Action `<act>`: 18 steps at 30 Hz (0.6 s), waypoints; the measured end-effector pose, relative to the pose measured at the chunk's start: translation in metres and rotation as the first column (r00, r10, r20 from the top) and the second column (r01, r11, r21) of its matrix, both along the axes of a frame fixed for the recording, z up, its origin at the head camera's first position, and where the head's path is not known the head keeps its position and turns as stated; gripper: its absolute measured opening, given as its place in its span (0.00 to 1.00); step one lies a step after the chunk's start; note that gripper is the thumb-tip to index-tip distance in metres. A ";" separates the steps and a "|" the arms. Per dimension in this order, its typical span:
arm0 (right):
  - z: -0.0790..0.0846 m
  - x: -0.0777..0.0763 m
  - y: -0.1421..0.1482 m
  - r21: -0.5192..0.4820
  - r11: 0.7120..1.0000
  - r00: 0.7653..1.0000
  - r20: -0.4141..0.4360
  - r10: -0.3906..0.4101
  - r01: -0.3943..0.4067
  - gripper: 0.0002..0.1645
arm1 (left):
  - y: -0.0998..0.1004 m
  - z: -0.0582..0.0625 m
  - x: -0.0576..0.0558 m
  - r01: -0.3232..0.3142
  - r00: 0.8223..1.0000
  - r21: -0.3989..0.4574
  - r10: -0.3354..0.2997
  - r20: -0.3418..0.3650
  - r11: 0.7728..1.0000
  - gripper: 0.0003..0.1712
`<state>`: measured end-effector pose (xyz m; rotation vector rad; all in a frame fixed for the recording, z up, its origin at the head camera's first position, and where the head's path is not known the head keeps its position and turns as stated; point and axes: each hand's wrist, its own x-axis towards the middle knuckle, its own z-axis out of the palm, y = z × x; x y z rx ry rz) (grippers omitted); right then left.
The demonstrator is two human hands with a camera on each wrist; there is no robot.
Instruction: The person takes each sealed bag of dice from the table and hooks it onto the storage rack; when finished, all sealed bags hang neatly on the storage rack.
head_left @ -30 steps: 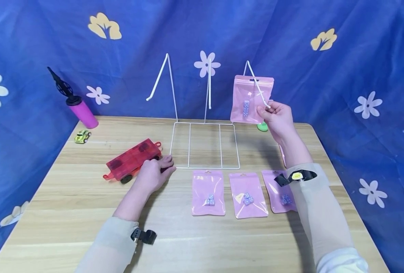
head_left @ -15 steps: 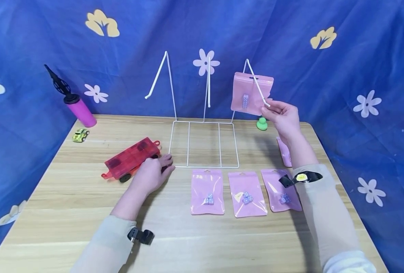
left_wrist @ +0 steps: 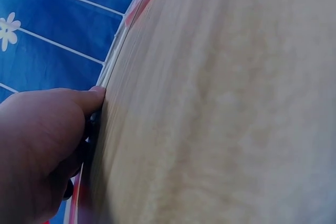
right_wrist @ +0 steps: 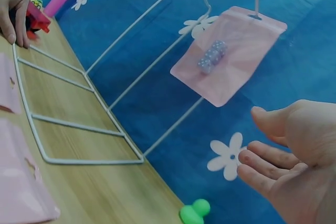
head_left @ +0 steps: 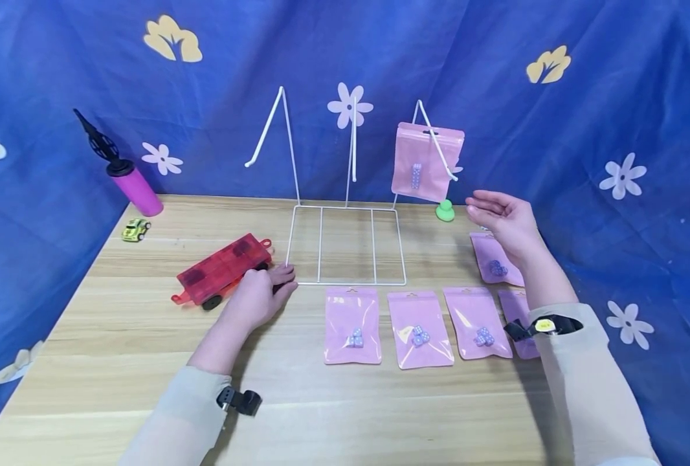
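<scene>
Spread loosely, the right hand (head_left: 505, 223) is near the hooked pouch (head_left: 424, 169). Left wrist view best shows the left hand (left_wrist: 47, 135) thumbing the rack (head_left: 351, 283); whether it pinches, I cannot tell.

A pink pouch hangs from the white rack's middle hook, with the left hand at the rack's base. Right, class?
"Middle" is wrong: the head view shows the pink pouch on the rightmost hook. The left hand is at the white rack's base.

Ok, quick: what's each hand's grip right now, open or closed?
Left hand: closed, holding the near corner of the white rack.
Right hand: open, holding nothing, apart from the hanging pink bag.
</scene>
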<state>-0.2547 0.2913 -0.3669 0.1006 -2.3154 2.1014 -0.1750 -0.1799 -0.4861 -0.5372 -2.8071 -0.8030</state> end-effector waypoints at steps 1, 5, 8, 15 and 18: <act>-0.001 0.003 0.003 -0.008 1.000 1.000 0.000 0.005 -0.005 0.30 | 0.000 0.000 0.000 -0.001 1.000 0.001 0.001 0.006 1.000 0.19; -0.004 0.012 0.015 -0.001 1.000 1.000 -0.007 0.003 -0.003 0.29 | 0.001 0.000 0.000 -0.012 0.999 0.004 0.012 0.029 1.000 0.19; -0.007 0.018 0.024 0.015 1.000 1.000 0.010 -0.013 0.013 0.31 | 0.001 0.000 0.000 -0.021 0.999 0.014 0.021 0.038 1.000 0.19; -0.017 0.028 0.043 -0.065 0.998 1.000 0.006 -0.019 0.019 0.29 | 0.002 0.000 -0.002 -0.050 0.998 0.053 0.048 0.034 0.997 0.17; -0.019 0.032 0.051 -0.065 0.997 0.999 0.005 -0.039 0.040 0.28 | 0.003 0.001 -0.003 -0.062 0.997 0.055 0.059 0.045 0.997 0.17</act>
